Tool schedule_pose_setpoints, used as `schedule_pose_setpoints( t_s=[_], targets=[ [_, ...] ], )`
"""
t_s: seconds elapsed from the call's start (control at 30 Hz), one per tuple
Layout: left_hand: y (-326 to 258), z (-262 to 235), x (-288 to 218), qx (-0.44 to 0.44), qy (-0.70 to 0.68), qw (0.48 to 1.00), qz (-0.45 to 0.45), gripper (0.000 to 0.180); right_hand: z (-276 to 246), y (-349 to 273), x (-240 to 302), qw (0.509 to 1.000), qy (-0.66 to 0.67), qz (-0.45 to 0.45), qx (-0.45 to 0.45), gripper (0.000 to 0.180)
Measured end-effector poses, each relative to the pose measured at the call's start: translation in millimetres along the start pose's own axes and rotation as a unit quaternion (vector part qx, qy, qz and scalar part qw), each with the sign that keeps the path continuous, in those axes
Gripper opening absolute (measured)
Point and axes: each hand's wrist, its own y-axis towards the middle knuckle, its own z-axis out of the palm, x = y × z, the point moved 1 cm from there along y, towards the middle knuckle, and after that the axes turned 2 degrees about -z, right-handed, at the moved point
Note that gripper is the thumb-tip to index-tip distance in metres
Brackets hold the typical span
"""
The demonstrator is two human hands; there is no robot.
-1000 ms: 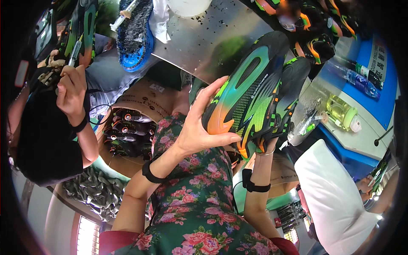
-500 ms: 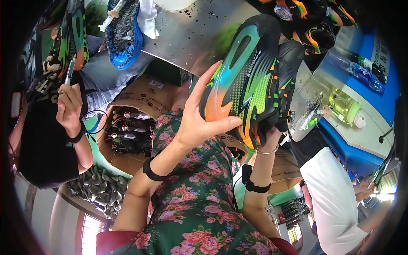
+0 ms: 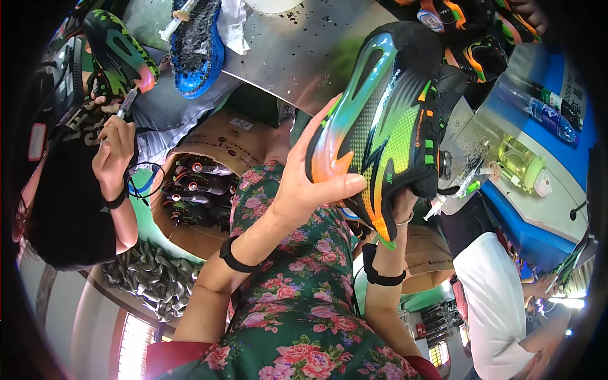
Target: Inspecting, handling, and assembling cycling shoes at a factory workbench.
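A black, green and orange sneaker (image 3: 373, 133) with a shiny teal-to-orange sole side is held up in front of me, its side turned toward me. My left hand (image 3: 310, 174) is closed round the sole, thumb on the near side and fingers behind. At the shoe's lower opening, my right hand (image 3: 404, 202) grips it from behind or inside, with most of its fingers hidden. Part of a second dark mesh shoe (image 3: 451, 88) shows behind the first. Several more sneakers (image 3: 475, 60) lie at the far right of the metal table (image 3: 285, 63).
A blue tray (image 3: 218, 69) with dark crumbs and a syringe (image 3: 177, 20) is on the left. A co-worker (image 3: 69, 190) holds a syringe near another sneaker (image 3: 120, 54). Cardboard boxes (image 3: 215, 136) hold shoes below the table. Bottles (image 3: 522, 161) stand right; a white-sleeved arm (image 3: 487, 297) is close by.
The sneaker in my hands has turned to show more of its green upper, and its lower end has dropped slightly. The co-worker's sneaker has tilted toward the right.
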Motion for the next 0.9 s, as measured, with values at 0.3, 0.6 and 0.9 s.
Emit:
schedule_pose_setpoints(
  t_s=[0.3, 0.6, 0.9],
  targets=[
    [-5.9, 1.6, -0.6, 0.048, -0.030, 0.997, 0.050, 0.100, 7.6, -8.1, 14.7, 0.856, 0.467, 0.220, 0.016, 0.028],
    [-10.9, -1.7, -7.2, 0.054, -0.085, 0.995, 0.007, 0.100, 9.3, -18.1, 15.9, 0.811, 0.524, 0.244, 0.088, 0.030],
    [-9.8, -8.1, 1.8, 0.071, -0.102, 0.992, 0.000, 0.091, 10.4, -3.7, 8.6, 0.839, 0.505, 0.201, -0.012, 0.032]
  ],
)
